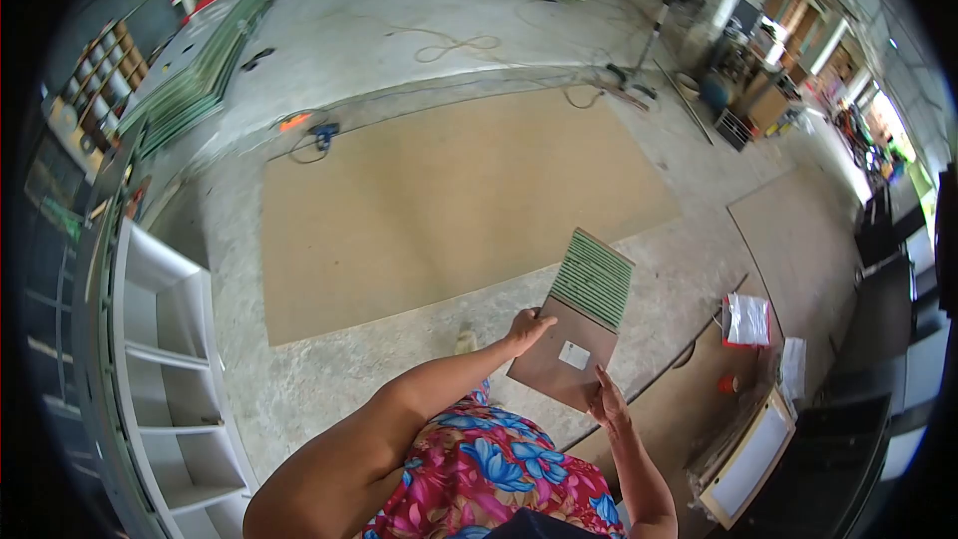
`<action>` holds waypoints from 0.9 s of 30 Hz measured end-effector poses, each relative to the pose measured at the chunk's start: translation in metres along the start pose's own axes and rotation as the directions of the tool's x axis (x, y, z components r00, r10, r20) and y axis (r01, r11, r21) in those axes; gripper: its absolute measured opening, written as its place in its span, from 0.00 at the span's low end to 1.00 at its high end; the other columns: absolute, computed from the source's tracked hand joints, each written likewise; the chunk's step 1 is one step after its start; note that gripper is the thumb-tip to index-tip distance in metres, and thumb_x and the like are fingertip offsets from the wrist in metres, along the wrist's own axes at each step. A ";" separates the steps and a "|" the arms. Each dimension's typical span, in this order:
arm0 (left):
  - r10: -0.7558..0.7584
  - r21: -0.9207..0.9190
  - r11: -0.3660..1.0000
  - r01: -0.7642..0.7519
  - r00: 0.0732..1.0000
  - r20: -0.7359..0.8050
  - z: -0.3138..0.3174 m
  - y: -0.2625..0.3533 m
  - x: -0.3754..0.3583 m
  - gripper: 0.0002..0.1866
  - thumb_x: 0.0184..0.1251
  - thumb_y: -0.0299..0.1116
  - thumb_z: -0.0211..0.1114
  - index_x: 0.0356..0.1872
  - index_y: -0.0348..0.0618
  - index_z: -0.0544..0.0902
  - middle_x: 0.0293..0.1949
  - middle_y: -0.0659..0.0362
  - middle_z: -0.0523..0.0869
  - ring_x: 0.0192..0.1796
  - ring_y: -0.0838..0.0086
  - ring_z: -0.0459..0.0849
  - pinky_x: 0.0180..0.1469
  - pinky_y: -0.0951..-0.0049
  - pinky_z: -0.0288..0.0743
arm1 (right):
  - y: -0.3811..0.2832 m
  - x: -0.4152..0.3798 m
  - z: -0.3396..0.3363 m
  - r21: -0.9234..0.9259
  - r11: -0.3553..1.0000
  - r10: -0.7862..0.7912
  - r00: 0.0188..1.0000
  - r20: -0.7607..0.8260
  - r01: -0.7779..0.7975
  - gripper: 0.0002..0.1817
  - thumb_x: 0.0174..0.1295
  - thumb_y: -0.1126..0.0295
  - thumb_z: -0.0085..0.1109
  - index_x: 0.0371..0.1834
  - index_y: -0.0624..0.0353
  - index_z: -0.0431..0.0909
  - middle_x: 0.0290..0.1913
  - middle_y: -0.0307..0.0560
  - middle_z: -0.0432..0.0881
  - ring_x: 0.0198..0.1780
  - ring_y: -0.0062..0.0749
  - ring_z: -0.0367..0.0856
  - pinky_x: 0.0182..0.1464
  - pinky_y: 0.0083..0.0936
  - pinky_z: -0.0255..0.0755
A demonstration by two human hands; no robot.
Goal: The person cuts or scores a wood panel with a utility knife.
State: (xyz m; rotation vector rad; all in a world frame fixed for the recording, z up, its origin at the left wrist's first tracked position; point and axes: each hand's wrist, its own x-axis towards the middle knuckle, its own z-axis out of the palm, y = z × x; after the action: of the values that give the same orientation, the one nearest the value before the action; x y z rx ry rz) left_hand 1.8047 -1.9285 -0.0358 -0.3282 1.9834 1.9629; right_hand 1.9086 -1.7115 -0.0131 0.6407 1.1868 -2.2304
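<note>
"Concrete workshop floor, big tan sheet lying flat on it, blue tool sitting at its far left corner. What are the hands doing?"

"Both are holding the brown board. Left hand is gripping the left edge, thumb on top, fingers curling under. Right hand is closing on the lower right edge, some fingers hidden."

"Where's the board?"

"Hanging in midair before the torso, tilting, green ribbed section pointing away. One piece or two? Can't tell."

"Risks?"

"My guess: slipping, if either hand is loosening, since both are holding edges and nothing is visibly supporting the ribbed end. If that seam is a joint, the far part could be flexing or coming apart. Drop it and a corner could be chipping on concrete. Walking forward, a foot could be catching the sheet's edge."

"Any writing?"

"White label is sitting on the brown face; print too small. Silvery packet at right is showing nothing legible. Tool brand: unreadable. No brand names coming through."
</note>
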 end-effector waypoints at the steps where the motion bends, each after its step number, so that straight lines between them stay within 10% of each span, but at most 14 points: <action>1: 0.004 0.018 1.000 -0.004 1.000 0.005 0.003 0.006 0.009 0.19 0.46 0.43 0.62 0.31 0.35 0.80 0.24 0.56 0.81 0.27 0.72 0.78 0.30 0.71 0.70 | -0.009 0.002 0.006 0.025 1.000 -0.010 0.999 0.033 0.009 0.29 0.60 0.54 0.48 0.60 0.59 0.57 0.57 0.49 0.67 0.56 0.39 0.70 0.56 0.37 0.66; 14: 0.058 0.307 0.942 -0.137 0.966 0.253 0.028 0.072 0.187 0.22 0.47 0.48 0.60 0.26 0.33 0.78 0.22 0.48 0.79 0.27 0.60 0.77 0.33 0.65 0.70 | -0.046 0.144 -0.001 0.290 0.928 -0.172 0.960 -0.222 0.233 0.30 0.60 0.51 0.46 0.59 0.61 0.60 0.53 0.51 0.71 0.51 0.42 0.73 0.53 0.42 0.66; 27: -0.019 0.306 0.948 -0.085 0.947 0.322 0.040 0.100 0.285 0.17 0.49 0.43 0.60 0.24 0.35 0.75 0.19 0.58 0.76 0.24 0.74 0.71 0.29 0.72 0.66 | -0.128 0.198 0.038 0.413 0.869 -0.162 0.946 -0.280 0.271 0.27 0.61 0.52 0.42 0.57 0.60 0.62 0.51 0.50 0.73 0.49 0.40 0.74 0.52 0.40 0.68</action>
State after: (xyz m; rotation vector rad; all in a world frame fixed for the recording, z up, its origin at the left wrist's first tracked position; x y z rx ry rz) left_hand 1.5065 -1.8670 -0.0544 0.1026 2.0455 1.5567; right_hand 1.6724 -1.7285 -0.0403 1.0229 0.8816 -2.7160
